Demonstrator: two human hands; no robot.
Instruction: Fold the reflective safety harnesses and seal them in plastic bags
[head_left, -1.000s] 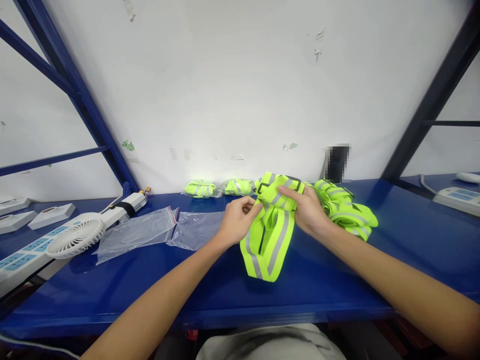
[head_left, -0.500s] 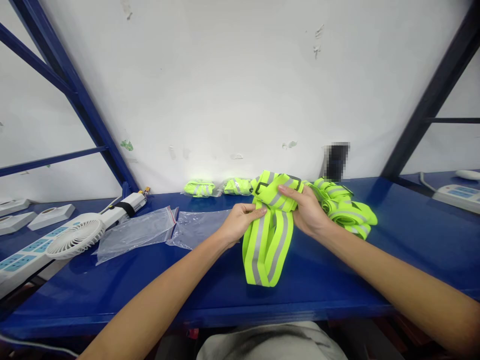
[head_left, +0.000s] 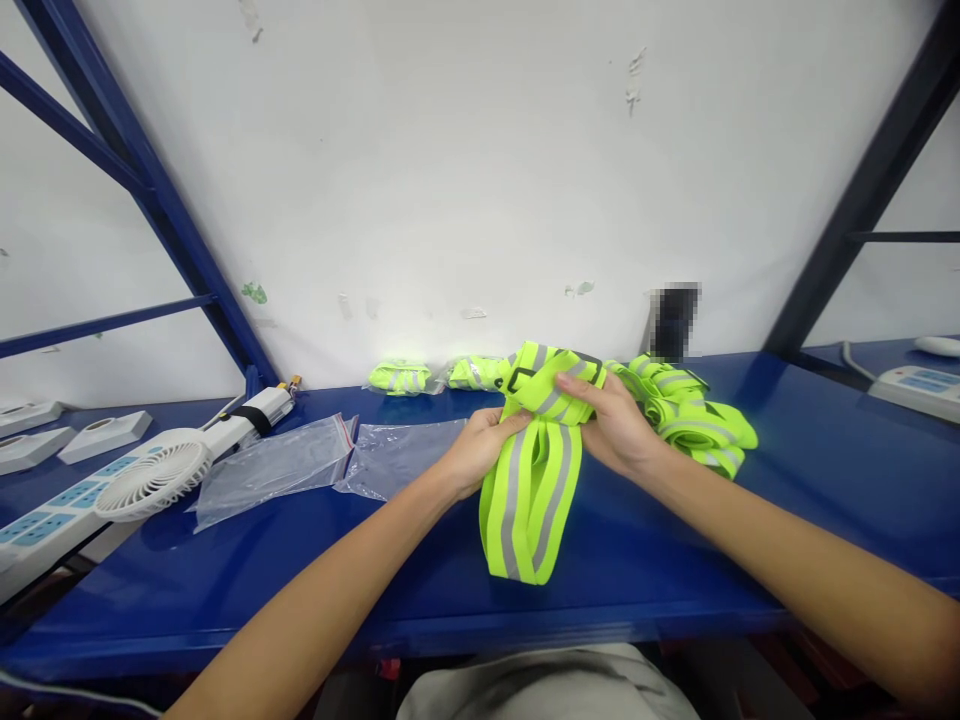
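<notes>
Between my hands is a neon-yellow reflective strap (head_left: 551, 480) with silver stripes, bunched at the top and hanging in loops below. Black buckles show on its bunched upper part. My left hand (head_left: 484, 448) grips it at the left, thumb on the front and fingers tucked behind. On the other side, my right hand (head_left: 619, 420) pinches the folded top, with its thumb across the front. Just beyond my right hand lies a heap of similar reflective straps (head_left: 701, 425). Two clear plastic bags (head_left: 277, 470) lie flat to the left of my left hand.
Against the wall stand two packed bundles of reflective strap (head_left: 399, 377). At the left are a white fan (head_left: 154, 475) and a long power strip (head_left: 52, 525). A dark blurred object (head_left: 675, 320) leans at the back right. Blue posts rise from the blue table (head_left: 300, 590) on both sides.
My left hand has slid slightly in under the bunched part, its thumb now less visible. The hanging loops have shifted a little left and lower. My right hand keeps its hold.
</notes>
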